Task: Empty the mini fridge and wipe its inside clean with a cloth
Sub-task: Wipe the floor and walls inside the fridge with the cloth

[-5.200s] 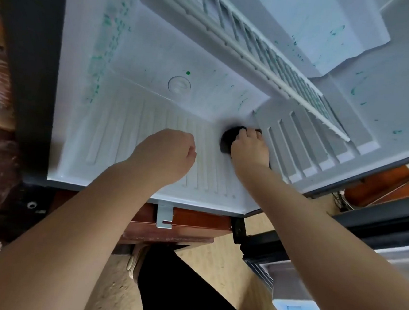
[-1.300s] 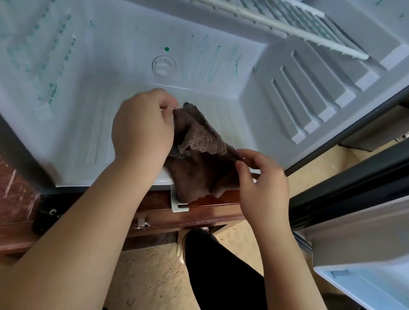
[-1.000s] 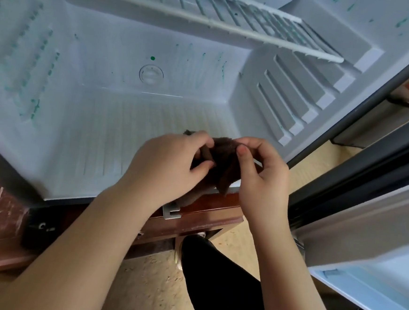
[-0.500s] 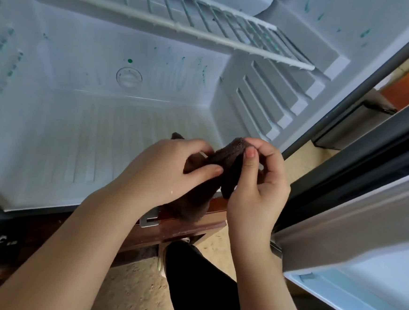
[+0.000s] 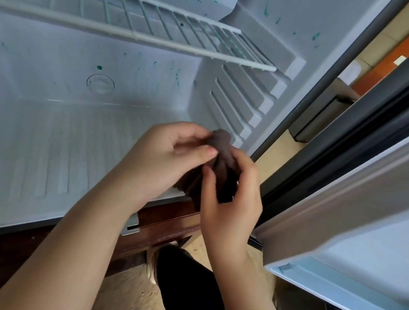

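Left hand [image 5: 164, 159] and right hand [image 5: 231, 206] are gripping the upright cloth [image 5: 222, 142] wad. Green spots [image 5: 99, 67] are lying beyond it on the fridge's [image 5: 33, 75] back wall.

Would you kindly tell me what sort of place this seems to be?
Probably a home or guest room, though I cannot be sure: an open mini fridge sits on a reddish wooden cabinet above a speckled beige floor.
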`<state>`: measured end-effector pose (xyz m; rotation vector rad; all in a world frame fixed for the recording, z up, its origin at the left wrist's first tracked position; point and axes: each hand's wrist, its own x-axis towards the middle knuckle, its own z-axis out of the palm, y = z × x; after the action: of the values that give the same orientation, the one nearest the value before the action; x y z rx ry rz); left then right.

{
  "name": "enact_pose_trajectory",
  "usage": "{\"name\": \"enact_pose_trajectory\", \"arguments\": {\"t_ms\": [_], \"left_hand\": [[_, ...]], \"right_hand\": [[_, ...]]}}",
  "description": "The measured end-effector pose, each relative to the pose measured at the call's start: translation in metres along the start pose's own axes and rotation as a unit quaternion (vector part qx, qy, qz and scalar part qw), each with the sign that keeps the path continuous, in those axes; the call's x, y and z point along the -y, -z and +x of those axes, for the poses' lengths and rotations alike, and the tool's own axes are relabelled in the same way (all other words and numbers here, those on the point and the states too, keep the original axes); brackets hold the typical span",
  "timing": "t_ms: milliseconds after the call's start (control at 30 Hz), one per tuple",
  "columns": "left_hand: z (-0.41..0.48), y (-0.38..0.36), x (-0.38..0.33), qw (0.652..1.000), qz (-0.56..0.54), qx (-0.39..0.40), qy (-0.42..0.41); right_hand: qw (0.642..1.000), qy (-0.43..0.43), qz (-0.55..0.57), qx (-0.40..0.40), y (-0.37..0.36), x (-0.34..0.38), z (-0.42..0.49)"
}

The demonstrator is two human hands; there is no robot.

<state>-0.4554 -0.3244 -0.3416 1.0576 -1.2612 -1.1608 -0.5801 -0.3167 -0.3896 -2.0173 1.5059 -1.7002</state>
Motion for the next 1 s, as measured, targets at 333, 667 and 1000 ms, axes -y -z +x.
{"name": "enact_pose_trajectory", "arguments": {"t_ms": [333,667,1000], "left_hand": [[0.006,0.014,0.006,0.992,-0.003,-0.128,-0.001],[-0.004,0.023,0.010,0.992,0.037,-0.116,0.028],[-0.004,0.029,0.012,0.989,0.042,-0.132,0.051]], "right_hand": [[0.934,0.104,-0.055,-0.337,0.001,0.047,0.079],[0.945,0.020,-0.094,-0.312,-0.025,0.010,0.100],[0.981,-0.124,-0.056,-0.139,-0.052,-0.047,0.001]]}}
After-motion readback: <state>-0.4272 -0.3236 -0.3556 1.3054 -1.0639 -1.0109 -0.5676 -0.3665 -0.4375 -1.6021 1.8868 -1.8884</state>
